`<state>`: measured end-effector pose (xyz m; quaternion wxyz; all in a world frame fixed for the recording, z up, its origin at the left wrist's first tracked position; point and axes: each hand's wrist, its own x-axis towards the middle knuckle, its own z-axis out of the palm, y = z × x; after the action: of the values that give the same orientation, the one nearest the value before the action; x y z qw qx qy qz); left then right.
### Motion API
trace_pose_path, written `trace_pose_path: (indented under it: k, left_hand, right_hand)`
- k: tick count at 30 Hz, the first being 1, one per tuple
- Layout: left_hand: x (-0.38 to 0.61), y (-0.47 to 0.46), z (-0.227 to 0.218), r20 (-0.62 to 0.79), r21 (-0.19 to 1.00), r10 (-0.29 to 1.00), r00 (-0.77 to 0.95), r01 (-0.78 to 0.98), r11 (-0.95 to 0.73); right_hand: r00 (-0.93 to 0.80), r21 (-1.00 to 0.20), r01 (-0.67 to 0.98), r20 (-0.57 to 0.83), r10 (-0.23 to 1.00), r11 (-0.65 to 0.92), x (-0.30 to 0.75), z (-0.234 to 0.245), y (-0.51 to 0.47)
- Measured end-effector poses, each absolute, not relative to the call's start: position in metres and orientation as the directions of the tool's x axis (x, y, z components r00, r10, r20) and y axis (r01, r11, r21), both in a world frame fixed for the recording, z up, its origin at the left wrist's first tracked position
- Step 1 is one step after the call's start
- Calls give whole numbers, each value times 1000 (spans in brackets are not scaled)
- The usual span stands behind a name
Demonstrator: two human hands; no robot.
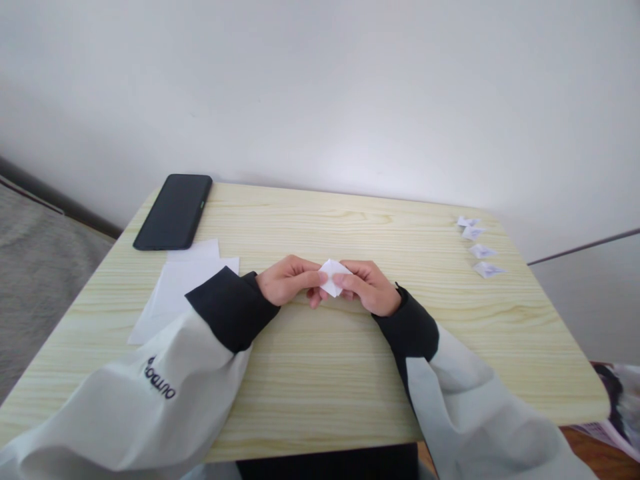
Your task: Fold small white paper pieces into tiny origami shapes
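A small white folded paper (331, 285), roughly diamond-shaped, is held above the middle of the table between both hands. My left hand (291, 280) pinches its left side, thumb on top and fingers curled beneath. On the right side my right hand (369, 285) grips it the same way, the thumb pressed on its face. The two thumb tips lie close together on the paper. The fingers behind and under it are partly hidden.
A black tablet (173, 212) lies at the table's back left. Sheets of white paper (183, 287) are near it, partly behind my left sleeve. Several small folded paper pieces (483, 251) stand in a row at the right. A white wall (320, 93) rises behind the wooden table (325, 373).
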<state>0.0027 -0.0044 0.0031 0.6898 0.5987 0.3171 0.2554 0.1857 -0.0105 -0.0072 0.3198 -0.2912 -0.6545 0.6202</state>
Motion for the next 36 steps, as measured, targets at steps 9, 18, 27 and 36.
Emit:
trace_pose_path:
  k: [9,18,27,36]
  left_hand:
    - [3,-4,2,-87,996,696,713,37,86]
    - [3,-4,1,-72,997,703,707,32,71]
    - [2,-4,-3,7,997,709,705,48,-57]
    - [0,-5,-2,-71,997,695,716,65,34]
  right_hand:
    - [-680,-991,12,93,728,137,184,-5,-11]
    - [-716,-996,25,45,697,91,189,-11,-9]
    - [-689,-975,150,16,724,164,186,-7,-10]
    - [-787,-995,47,14,617,82,193,-11,-5]
